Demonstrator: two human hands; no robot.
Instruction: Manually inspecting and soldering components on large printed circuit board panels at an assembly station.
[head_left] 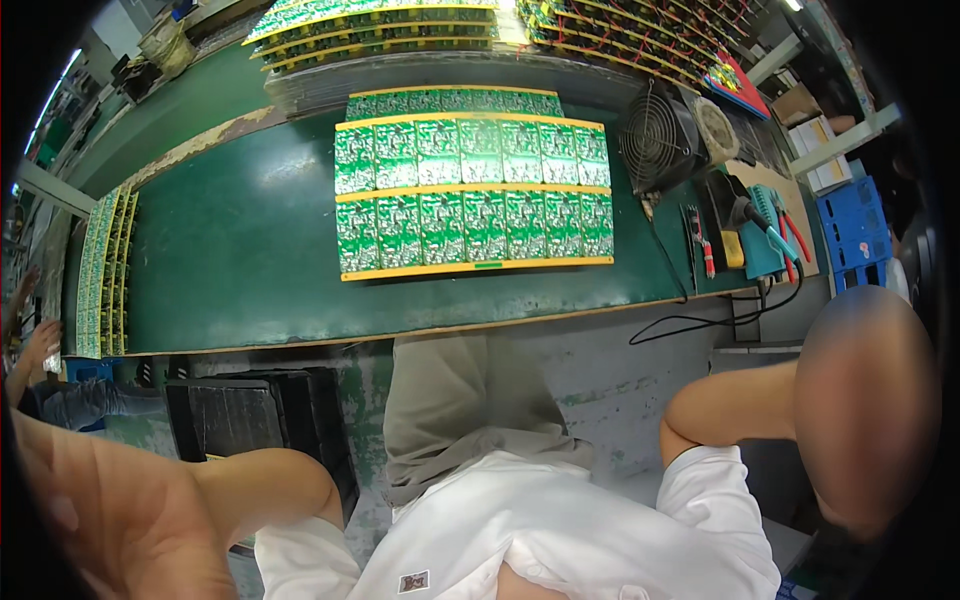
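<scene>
My left hand (125, 515) is raised close to the camera at the lower left, its palm showing and its fingers cut off by the picture's rim. On the right, my right hand (868, 410) is also raised near the camera; it is so blurred that its fingers cannot be made out. Neither hand touches the bench. In front of me a panel of green circuit boards (475, 190) with yellow edge strips lies on the green work surface (230, 240). Another board panel (455, 101) shows behind it.
Stacked board panels (380, 30) stand at the back, others (105, 275) at the left end. To the right are a fan (655, 140), a soldering iron (765, 225), red-handled pliers (706, 245) and a blue crate (855, 235). Another person's hand (42, 345) shows far left.
</scene>
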